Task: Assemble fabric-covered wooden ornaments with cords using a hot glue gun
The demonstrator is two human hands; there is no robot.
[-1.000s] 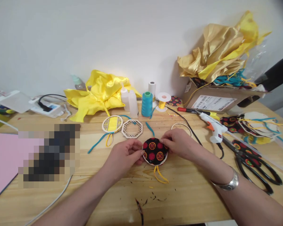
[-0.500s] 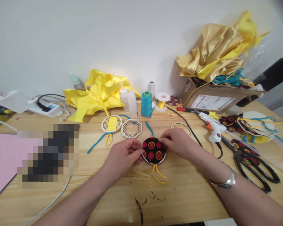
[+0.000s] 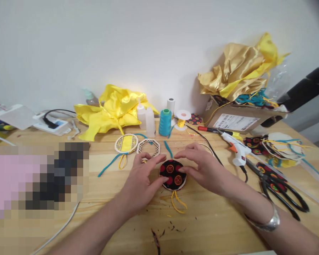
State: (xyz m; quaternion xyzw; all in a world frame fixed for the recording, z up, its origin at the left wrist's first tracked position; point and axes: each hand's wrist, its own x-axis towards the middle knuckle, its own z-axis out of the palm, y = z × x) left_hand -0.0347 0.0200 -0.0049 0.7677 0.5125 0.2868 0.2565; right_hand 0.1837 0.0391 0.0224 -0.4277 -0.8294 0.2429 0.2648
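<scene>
Dark scraps (image 3: 155, 238) litter the near side of a wooden table (image 3: 122, 230), short of a yellow loop (image 3: 172, 203) trailing from a patterned disc (image 3: 171, 175). The disc lies flat between a left hand (image 3: 143, 180) and a right hand (image 3: 207, 170), its loop toward the near edge and a teal cord (image 3: 168, 149) running away at its far side. Neither hand is clearly the nearer: the left thumb reaches over the disc's left side, the right thumb meets its far right rim. Both hands are spread wide, index fingers lifted toward each other beyond the disc; half a second earlier, both pinch its edge. Shears (image 3: 262, 173) lie to the right, with a glue gun (image 3: 240, 152) farther back. An octagon frame (image 3: 139, 148) sits just beyond the left hand, and a teal spool (image 3: 165, 124) stands farther off.
</scene>
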